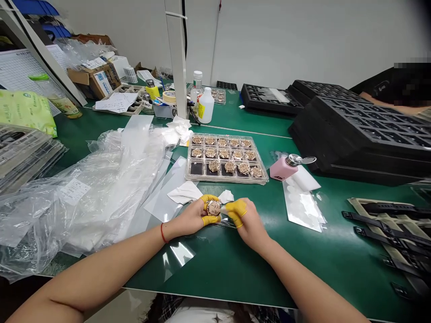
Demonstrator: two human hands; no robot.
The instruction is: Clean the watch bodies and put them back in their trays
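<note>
Rose-gold watch case (213, 207) is sitting near the table's (215, 273) front edge, the left hand (190, 218) and right hand (247, 225) both gripping it through yellow finger cots (209, 198), seemingly keeping skin off the metal, beside a white wipe (226, 196).

My left hand (190, 220), in yellow finger cots (209, 198), grips a rose-gold watch case (213, 207); my right hand (251, 226) presses a white wipe (226, 196) against it. Ahead of my hands sits a tray of watch cases (222, 179), a pink dispenser bottle (283, 169) to its right.
</note>
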